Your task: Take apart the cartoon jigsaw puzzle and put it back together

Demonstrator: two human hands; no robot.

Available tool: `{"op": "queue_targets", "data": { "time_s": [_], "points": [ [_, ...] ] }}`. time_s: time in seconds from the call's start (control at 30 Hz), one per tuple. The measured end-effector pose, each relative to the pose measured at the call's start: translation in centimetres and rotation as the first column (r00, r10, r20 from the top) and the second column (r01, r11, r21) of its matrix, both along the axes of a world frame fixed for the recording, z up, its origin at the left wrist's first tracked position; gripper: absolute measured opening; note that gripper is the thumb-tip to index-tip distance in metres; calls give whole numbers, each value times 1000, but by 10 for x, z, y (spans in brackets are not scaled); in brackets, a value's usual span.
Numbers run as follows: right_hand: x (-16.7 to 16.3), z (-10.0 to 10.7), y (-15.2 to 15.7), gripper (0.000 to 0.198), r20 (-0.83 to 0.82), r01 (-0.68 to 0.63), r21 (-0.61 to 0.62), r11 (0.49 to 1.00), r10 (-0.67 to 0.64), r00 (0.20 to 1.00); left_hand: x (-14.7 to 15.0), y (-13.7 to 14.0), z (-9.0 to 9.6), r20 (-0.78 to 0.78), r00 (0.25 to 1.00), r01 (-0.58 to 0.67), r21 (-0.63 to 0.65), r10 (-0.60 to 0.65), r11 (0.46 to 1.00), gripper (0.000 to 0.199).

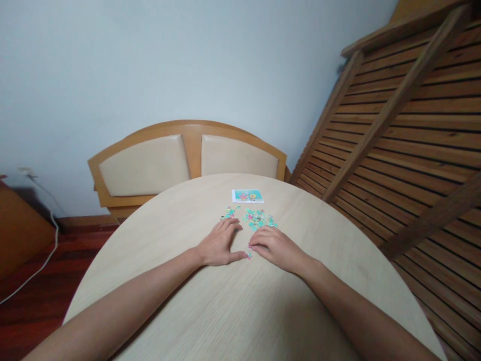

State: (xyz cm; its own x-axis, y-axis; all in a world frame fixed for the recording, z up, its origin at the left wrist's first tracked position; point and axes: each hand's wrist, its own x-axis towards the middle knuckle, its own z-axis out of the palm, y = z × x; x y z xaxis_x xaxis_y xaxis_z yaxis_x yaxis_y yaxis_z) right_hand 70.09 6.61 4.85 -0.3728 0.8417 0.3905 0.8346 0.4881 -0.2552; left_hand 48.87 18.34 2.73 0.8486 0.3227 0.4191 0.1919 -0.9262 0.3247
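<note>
Pinched on the right, spread on the left

Thumb and fingertips of the right hand point(277, 245) were closed on a small pink piece point(250, 246) — a fingertip pinch, which seemed to suit something so tiny. The left hand point(220, 243) was spread, palm down, and gripped nothing; its thumb reached to the edge of a small cluster point(249, 255) of coloured pieces, probably to keep it from sliding on the smooth table point(210, 311). The pink piece was just beside that cluster. Whether the clustered pieces were joined or merely touching was too small to tell.

Beyond the right hand lay a larger heap point(259, 218), mostly teal, and past the left fingers a smaller group point(230, 212) — set apart, perhaps so the two lots would not mix, and both within easy reach. A picture card point(248, 196) lay flat behind them, farthest from the person, where neither hand covered it and its pink and yellow figures could be seen.
</note>
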Motion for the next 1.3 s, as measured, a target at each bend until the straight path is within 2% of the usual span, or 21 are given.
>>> {"op": "queue_targets", "data": {
  "time_s": [0.3,0.83,1.17,1.3],
  "points": [
    [1,-3,1,7,8,-10,63,998,10,1000,1,0,-1,-16,1000,-7,-5,7,1000,70],
    [-3,0,0,11,52,-76,73,994,72,996,1,1,-3,-21,1000,-15,9,15,1000,71],
    [-5,13,-8,12,265,-140,135,981,100,959,1,-1,-1,-20,1000,-7,-1,7,1000,68],
    [-4,14,-6,12,283,-161,134,978,118,952,1,-1,-1,-20,1000,-5,0,5,1000,67]
  ]
}}
